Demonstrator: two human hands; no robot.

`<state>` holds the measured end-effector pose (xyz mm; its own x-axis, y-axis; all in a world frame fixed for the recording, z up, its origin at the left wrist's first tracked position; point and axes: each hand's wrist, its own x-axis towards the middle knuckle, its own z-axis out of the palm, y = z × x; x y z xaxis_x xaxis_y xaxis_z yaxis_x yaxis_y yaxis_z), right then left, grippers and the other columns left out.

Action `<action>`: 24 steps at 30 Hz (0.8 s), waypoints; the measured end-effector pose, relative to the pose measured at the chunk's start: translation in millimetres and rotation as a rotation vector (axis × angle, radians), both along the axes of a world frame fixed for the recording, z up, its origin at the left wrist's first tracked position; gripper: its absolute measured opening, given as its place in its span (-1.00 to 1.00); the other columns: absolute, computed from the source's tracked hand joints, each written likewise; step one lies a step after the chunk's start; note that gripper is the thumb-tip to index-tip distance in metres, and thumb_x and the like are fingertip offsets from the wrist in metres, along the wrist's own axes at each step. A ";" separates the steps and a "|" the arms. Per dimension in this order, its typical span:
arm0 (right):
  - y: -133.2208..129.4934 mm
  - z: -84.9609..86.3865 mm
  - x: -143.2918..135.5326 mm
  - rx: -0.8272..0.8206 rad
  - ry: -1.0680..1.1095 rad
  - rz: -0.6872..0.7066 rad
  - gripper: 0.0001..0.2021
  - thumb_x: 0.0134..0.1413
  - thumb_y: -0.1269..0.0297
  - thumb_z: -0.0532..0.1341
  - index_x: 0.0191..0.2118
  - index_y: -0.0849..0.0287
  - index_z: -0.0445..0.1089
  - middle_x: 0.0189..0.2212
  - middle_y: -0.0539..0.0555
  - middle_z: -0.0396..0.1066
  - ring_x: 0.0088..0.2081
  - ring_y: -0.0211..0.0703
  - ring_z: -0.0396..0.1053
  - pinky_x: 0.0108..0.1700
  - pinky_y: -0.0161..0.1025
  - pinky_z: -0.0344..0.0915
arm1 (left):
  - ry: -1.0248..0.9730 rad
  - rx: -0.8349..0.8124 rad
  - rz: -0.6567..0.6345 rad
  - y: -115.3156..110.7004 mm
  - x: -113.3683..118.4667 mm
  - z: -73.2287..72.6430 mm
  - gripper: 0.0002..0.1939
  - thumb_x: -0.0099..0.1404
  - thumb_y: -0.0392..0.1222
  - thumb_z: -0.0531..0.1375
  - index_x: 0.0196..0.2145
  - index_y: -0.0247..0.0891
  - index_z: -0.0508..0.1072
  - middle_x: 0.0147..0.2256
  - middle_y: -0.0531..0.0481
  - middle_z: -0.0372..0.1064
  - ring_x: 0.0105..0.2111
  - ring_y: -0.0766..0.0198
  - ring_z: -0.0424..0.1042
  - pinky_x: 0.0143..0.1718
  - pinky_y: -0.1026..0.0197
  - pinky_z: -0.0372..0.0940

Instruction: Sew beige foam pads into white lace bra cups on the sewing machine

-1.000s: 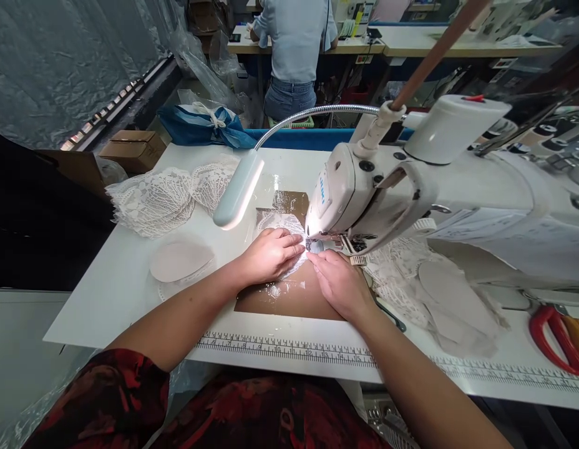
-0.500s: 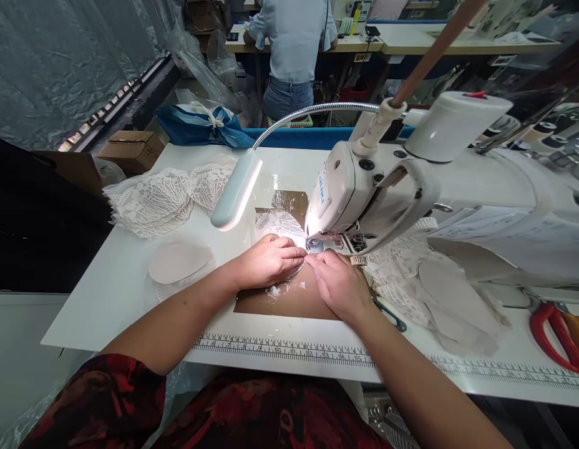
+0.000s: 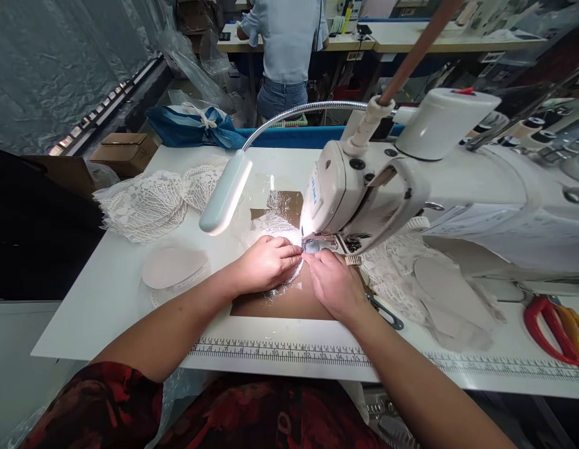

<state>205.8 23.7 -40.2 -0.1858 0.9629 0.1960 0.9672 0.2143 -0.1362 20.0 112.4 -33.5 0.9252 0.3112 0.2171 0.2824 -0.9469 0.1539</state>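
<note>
A white lace piece (image 3: 273, 227) lies under the needle end of the white sewing machine (image 3: 334, 193), lit by the lamp. My left hand (image 3: 271, 263) rests over it, fingers together and tips pressed down close to the presser foot. My right hand (image 3: 336, 282) pinches the near edge of the lace piece at the foot, thumb and index fingertip close to the left fingertips. Part of the lace is hidden beneath my left hand. Under both hands is a brown patch (image 3: 275, 307) of the work surface, with shiny clear film or tape on it.
Stacked lace pieces (image 3: 142, 202) and oval fabric pieces (image 3: 172, 267) lie left; more lace and beige pieces (image 3: 448, 293) lie right. A gooseneck lamp (image 3: 226, 193) hangs above. Red-handled scissors (image 3: 549, 327) sit far right. A ruler strip (image 3: 275, 354) runs along the front edge. A person (image 3: 289, 43) sits beyond.
The view has shifted slightly, so the machine and table appear a little further left. Both hands stay at the presser foot with the lace, with only slight movement.
</note>
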 end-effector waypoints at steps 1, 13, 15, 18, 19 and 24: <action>0.1 -0.2 0.0 0.005 -0.004 0.002 -0.61 0.19 0.47 -0.02 0.02 0.18 0.43 -0.26 0.15 0.45 -0.27 -0.07 0.30 -0.28 -0.21 0.17 | -0.006 -0.010 0.005 0.1 0.1 0.4 -0.67 0.44 -0.15 -0.01 0.03 -0.30 0.43 0.04 -0.18 0.39 -0.03 0.12 0.33 -0.06 0.07 0.23; -0.2 -2.3 1.9 0.011 0.008 0.000 -0.59 0.15 0.48 0.01 0.05 0.20 0.43 -0.27 0.13 0.47 -0.27 -0.07 0.31 -0.28 -0.21 0.16 | 0.015 -0.045 0.080 0.4 2.5 3.4 -0.61 0.38 -0.09 0.06 0.04 -0.36 0.41 0.09 -0.18 0.34 -0.01 0.03 0.28 -0.04 0.03 0.20; -1.2 -2.4 3.5 0.014 0.022 0.004 -0.60 0.16 0.48 0.00 0.04 0.20 0.43 -0.26 0.13 0.47 -0.30 -0.08 0.32 -0.28 -0.21 0.16 | -0.010 -0.058 0.086 0.0 0.8 3.8 -0.65 0.37 -0.09 0.07 -0.01 -0.34 0.44 0.05 -0.18 0.37 -0.01 0.04 0.29 -0.04 0.03 0.20; -2.9 -2.0 6.4 0.017 0.087 0.006 -0.63 0.17 0.47 0.00 -0.01 0.19 0.45 -0.23 0.12 0.47 -0.28 -0.11 0.35 -0.28 -0.23 0.19 | -0.068 -0.110 0.091 -0.6 -1.3 4.2 -0.73 0.36 -0.11 0.09 -0.13 -0.31 0.48 -0.05 -0.16 0.42 -0.07 0.09 0.32 -0.08 0.08 0.22; -3.5 -1.7 7.2 0.025 0.121 0.008 -0.64 0.17 0.47 0.01 -0.03 0.19 0.46 -0.22 0.12 0.48 -0.26 -0.11 0.36 -0.26 -0.24 0.20 | -0.090 -0.130 0.094 -0.9 -1.4 4.0 -0.76 0.35 -0.12 0.10 -0.18 -0.30 0.48 -0.10 -0.15 0.43 -0.10 0.12 0.33 -0.10 0.11 0.23; -5.6 0.0 8.9 0.072 0.251 0.019 -0.67 0.15 0.50 0.02 -0.10 0.20 0.47 -0.20 0.11 0.48 -0.22 -0.13 0.40 -0.21 -0.26 0.25 | -0.161 -0.190 0.124 -3.2 1.6 3.0 -0.79 0.35 -0.20 0.08 -0.37 -0.30 0.45 -0.30 -0.10 0.43 -0.25 0.19 0.35 -0.19 0.18 0.25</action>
